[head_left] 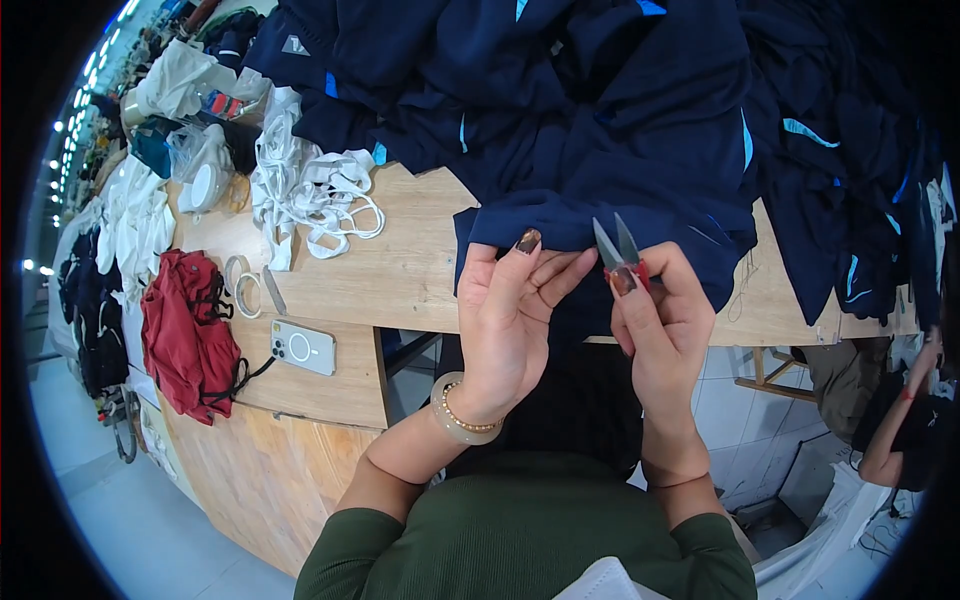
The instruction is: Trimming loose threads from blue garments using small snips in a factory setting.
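Note:
A navy blue garment (pixel 600 190) with light blue trim is spread over the table in front of me and hangs down at its near edge. My left hand (pixel 515 315) grips a folded edge of it, thumb on top and the fingers partly behind the cloth. In my right hand (pixel 660 320) is a pair of small thread snips (pixel 615 245) with red handles. Their two blades point away from me, slightly apart, close to the garment's fold and just right of my left fingertips. Whether the blades touch a thread I cannot tell.
More navy garments (pixel 830 150) pile up at the far side and right. On the wooden table (pixel 410 250) at left lie white straps (pixel 310 180), tape rolls (pixel 245 290), a red cloth bag (pixel 190 335) and a phone (pixel 303 347). Another person's arm (pixel 900 420) shows at right.

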A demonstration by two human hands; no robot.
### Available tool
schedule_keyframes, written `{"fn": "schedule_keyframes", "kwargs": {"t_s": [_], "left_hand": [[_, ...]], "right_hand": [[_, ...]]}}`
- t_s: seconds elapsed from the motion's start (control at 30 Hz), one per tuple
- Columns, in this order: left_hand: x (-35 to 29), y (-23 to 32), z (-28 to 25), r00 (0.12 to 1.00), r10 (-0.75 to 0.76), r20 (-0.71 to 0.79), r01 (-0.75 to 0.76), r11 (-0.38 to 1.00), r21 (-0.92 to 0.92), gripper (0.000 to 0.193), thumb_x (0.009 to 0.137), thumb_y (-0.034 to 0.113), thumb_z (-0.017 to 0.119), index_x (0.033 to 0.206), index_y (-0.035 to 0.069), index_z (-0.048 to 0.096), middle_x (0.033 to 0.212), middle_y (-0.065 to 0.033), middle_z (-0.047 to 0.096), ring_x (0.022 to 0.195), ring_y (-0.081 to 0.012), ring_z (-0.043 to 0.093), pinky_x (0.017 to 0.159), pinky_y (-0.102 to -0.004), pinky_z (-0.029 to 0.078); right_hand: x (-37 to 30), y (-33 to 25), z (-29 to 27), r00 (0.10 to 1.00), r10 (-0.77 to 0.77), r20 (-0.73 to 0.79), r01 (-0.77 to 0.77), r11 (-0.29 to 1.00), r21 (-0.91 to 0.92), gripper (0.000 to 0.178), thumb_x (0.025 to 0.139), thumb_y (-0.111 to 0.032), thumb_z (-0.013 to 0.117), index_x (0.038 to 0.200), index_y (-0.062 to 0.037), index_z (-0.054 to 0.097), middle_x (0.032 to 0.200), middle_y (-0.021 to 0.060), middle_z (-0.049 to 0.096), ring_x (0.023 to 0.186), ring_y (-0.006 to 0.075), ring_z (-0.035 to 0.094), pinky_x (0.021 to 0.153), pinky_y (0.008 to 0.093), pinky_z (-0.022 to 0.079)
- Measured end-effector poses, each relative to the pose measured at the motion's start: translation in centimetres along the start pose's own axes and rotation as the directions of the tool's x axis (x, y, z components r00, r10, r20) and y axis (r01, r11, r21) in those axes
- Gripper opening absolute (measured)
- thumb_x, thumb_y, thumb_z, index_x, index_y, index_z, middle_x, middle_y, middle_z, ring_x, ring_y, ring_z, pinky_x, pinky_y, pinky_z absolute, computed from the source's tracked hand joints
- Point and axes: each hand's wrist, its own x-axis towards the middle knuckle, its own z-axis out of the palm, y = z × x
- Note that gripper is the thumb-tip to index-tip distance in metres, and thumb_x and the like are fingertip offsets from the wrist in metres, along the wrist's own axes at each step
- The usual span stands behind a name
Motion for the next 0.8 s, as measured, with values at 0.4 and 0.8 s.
{"fn": "schedule_keyframes", "kwargs": {"t_s": [0.4,0.8], "left_hand": [[-0.18,0.18,-0.17,1.000,0.020,-0.001,-0.020,0.999,-0.040,0.017,0.095,0.008,0.045,0.111,0.003,0.049,0.108,-0.0141,0.061,0.099,-0.0218,0.064,0.092,-0.0394,0.052],[-0.12,0.40,0.25,1.000,0.005,-0.010,-0.005,0.999,-0.044,0.016,0.095,0.008,0.046,0.109,0.003,0.050,0.107,-0.0143,0.062,0.099,-0.0218,0.064,0.091,-0.0386,0.052]], "right_hand": [[-0.41,-0.53,-0.13,0.997,0.071,0.009,-0.071,0.997,0.018,0.010,0.091,-0.005,0.056,0.083,-0.0012,0.051,0.059,-0.0050,0.044,0.054,-0.0009,0.032,0.048,0.0176,0.020],[-0.16,-0.33,0.06,0.999,0.048,0.002,-0.048,0.999,0.024,0.011,0.091,-0.007,0.056,0.083,-0.0017,0.051,0.057,-0.0049,0.042,0.053,-0.0003,0.030,0.047,0.0188,0.020]]}}
